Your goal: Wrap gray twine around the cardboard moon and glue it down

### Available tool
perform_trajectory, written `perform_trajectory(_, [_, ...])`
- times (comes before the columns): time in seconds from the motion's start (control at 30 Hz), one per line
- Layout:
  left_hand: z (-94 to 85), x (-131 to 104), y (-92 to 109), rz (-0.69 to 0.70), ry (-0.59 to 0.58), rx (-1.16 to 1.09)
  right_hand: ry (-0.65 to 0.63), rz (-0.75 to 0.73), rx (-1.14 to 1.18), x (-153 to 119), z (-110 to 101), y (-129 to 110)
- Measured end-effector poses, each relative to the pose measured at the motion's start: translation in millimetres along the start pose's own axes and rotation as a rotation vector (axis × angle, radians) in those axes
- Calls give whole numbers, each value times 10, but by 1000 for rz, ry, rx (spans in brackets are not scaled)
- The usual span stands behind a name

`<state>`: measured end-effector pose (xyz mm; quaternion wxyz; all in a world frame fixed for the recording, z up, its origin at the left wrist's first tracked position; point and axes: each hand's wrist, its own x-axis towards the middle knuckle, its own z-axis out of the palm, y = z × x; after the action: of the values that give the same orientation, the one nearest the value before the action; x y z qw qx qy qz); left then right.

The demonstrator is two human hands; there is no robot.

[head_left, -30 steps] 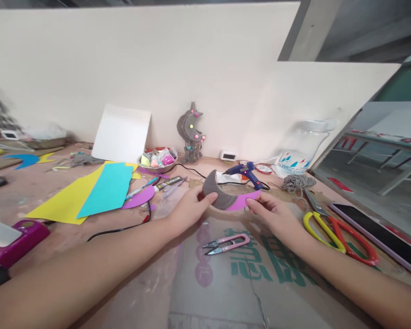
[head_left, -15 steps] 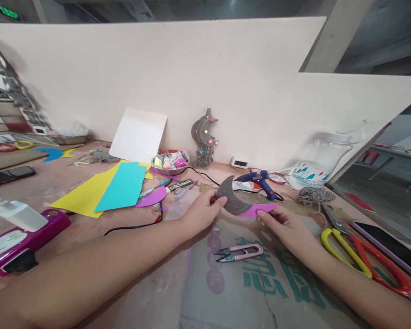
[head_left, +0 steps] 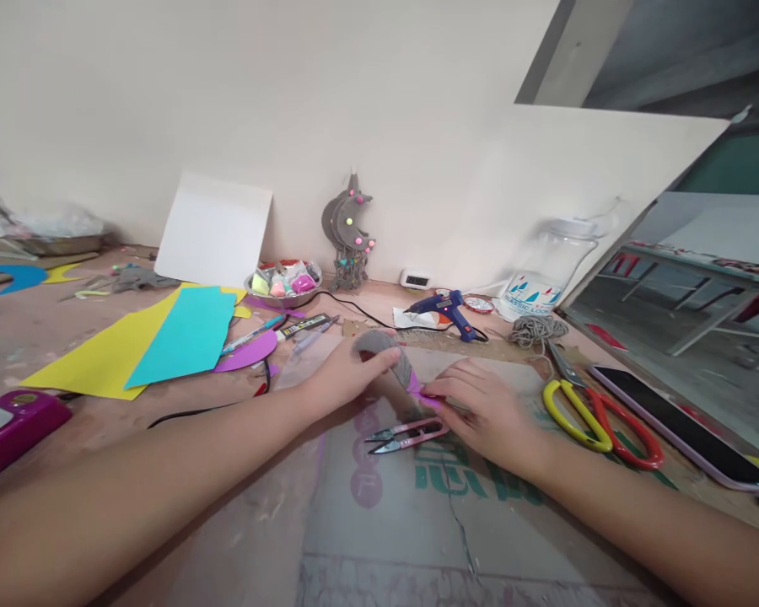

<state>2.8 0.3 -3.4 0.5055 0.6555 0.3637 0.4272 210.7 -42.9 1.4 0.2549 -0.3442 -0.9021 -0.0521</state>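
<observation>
A purple crescent moon cutout (head_left: 401,364), largely wound with grey yarn, is held above the plastic-covered work surface. My left hand (head_left: 347,371) grips its upper yarn-covered end between thumb and fingers. At the lower end, where bare purple shows, the fingers of my right hand (head_left: 481,400) are closed on the tip; whether they also hold a strand of yarn is hidden. Just below the crescent lie pink thread snips (head_left: 411,434), blades pointing left.
Behind my hands are a blue glue gun (head_left: 449,312), a grey yarn ball (head_left: 537,330) and a bowl (head_left: 284,282) of coloured clay. Scissors (head_left: 594,413) and a phone (head_left: 676,426) lie right. Coloured sheets (head_left: 183,337) lie left. A finished moon ornament (head_left: 349,228) hangs against the white board.
The crescent has been turned from broadside to a narrower, tilted angle and sits lower. My right hand has rolled over, its back now upward. The view has swung right and down.
</observation>
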Motion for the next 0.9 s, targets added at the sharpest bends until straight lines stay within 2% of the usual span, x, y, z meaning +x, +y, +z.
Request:
perform_trajectory(0.1, [-25,27,0,-3,47,-48,-23,-85,6,5,-19,-34])
perform_trajectory(0.27, [-28,47,-13,-18,103,-140,29,101,61,-19,-3,-6])
perform_trajectory(0.4, [7,30,-11,-75,83,-164,18,232,118,-9,0,26])
perform_trajectory(0.73, [-30,94,-120,-77,9,-139,5,316,222,25,39,46])
perform_trajectory(0.9, [-20,80,-74,-67,-29,-138,43,494,393,108,-2,17])
